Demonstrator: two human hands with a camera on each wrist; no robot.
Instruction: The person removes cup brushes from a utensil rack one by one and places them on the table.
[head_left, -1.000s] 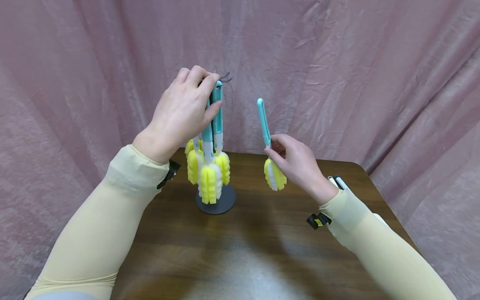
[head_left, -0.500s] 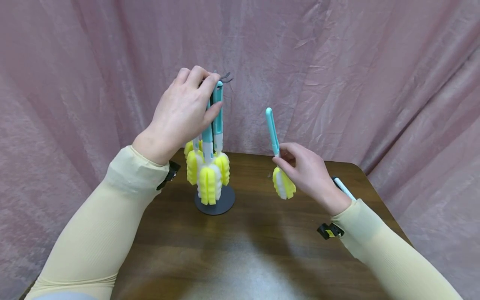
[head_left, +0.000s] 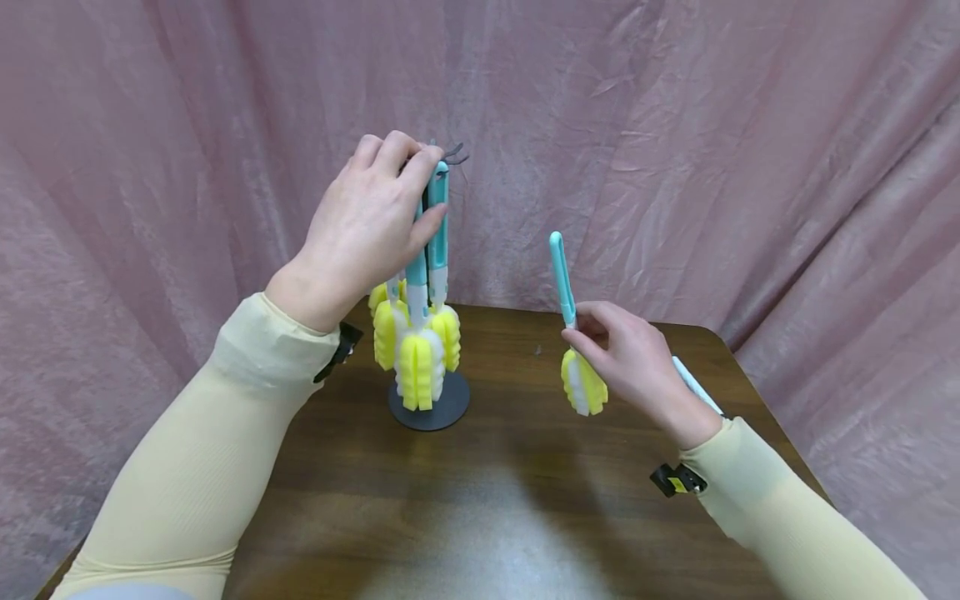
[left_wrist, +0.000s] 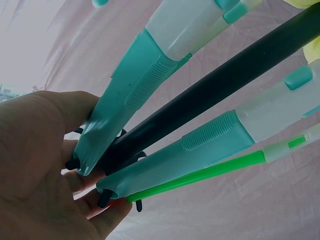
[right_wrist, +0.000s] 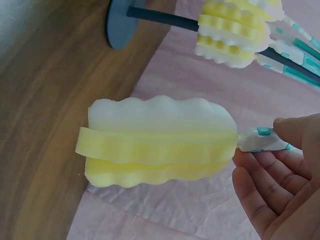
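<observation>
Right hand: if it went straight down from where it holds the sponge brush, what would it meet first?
Likely the wooden table. The right hand holds the sponge brush head-down over bare wood, so the sponge would touch first. The stand sits off to its left.

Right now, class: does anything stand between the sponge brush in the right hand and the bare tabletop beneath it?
Nothing visible does. The sponge brush, pinched by the right hand, hangs above bare table; the stand with its hanging brushes sits well off to the left.

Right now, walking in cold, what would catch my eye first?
Probably the cluster of yellow sponge brushes hanging on a dark stand at the back of the brown table, its top gripped by the left hand. To its right, the right hand holds a single sponge brush upright above the table.
</observation>
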